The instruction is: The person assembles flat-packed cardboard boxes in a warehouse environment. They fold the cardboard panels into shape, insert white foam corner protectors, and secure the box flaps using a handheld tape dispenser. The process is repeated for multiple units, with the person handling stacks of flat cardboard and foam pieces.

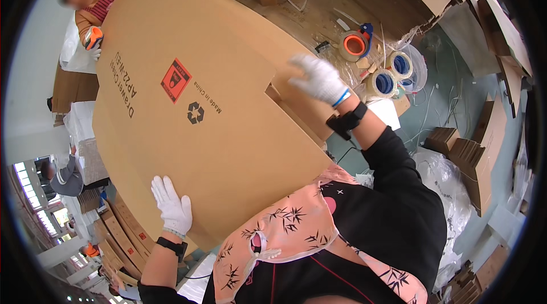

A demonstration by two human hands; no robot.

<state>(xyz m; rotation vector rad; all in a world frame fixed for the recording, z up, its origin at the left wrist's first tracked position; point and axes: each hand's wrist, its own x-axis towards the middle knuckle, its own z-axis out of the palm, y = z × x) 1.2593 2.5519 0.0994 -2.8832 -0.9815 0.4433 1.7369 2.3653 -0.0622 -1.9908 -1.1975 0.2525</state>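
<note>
Your gloved hands press a large cardboard box.
Your left hand (171, 206) lies open, flat on the cardboard box (188, 105); your right hand (319, 79) rests open on its flap.

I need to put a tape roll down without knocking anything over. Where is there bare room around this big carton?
The broad top of the cardboard carton is bare between the left hand and right hand, apart from printed marks. Beyond the right hand it is crowded: tape rolls, an orange tape dispenser, loose cords. The right edge is stacked with flat cardboard.
</note>
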